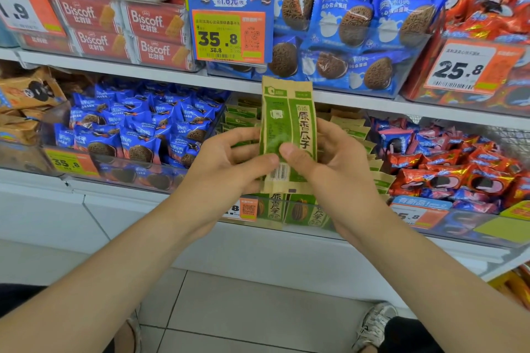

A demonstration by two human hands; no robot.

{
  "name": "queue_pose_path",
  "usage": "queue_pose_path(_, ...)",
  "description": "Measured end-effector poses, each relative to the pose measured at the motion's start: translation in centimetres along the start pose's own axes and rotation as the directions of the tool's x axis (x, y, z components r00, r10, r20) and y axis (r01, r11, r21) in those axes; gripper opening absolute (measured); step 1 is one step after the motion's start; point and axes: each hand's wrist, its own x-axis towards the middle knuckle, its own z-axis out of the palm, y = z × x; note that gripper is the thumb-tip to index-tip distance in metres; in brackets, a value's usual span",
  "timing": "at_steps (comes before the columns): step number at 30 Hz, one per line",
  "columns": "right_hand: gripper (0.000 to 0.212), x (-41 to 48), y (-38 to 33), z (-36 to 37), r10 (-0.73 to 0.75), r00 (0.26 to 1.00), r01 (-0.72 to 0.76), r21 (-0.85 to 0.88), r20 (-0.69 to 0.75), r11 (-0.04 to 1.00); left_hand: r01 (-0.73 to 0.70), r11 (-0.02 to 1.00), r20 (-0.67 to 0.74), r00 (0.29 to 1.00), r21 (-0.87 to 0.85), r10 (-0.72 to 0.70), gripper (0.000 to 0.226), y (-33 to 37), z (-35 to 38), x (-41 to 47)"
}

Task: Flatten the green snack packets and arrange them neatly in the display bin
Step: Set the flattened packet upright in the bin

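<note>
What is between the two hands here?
One green snack packet, upright, pinched by the left hand and the right hand, with the thumbs close together on its front, as the head view shows.

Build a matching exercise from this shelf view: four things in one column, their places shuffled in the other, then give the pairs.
Things
1. green snack packet
2. Biscoff boxes
3. big 25.8 price tag
4. sneaker

Places
a. on the floor tiles
b. upper shelf, right end
c. pinched between the left hand and the right hand
d. upper shelf, left end

Pairs: 1-c, 2-d, 3-b, 4-a
</note>
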Motion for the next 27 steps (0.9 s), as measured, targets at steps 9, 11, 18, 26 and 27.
queue_pose_path(9, 0.027, -0.2, -0.4, -0.2, 0.298, 0.939, -0.341, 0.371, 0.17, 0.864, 0.083, 0.963, -0.071, 0.992, -0.257, -0.104, 0.031, -0.1, -1.0, 0.6)
queue_pose_path(11, 0.025, -0.2, -0.3, -0.3, 0.257, 0.956, -0.292, 0.354, 0.144, 0.889, 0.062, 0.97, -0.115, 0.989, -0.237, -0.091, 0.03, -0.2, -1.1, 0.5)
queue_pose_path(18, 0.014, -0.8, -0.9, 0.0, -0.183, 0.983, 0.18, -0.067, -0.03, 0.981, -0.155, 0.953, -0.134, 0.972, 0.261, 0.195, 0.037, 0.0, 0.0, -0.8)
queue_pose_path(26, 0.015, -0.8, -0.1, 0.1, -0.087, 0.996, 0.087, 0.01, -0.038, 0.996, -0.028, 0.971, 0.009, 1.0, 0.238, 0.027, 0.033, -0.2, -0.8, -0.5)
queue_pose_path(27, 0.015, -0.9, -0.2, 0.0, -0.071, 0.997, 0.072, 0.023, -0.033, 0.997, -0.01, 0.977, 0.008, 1.0, 0.213, 0.008, 0.031, 0.0, -0.7, -0.5)
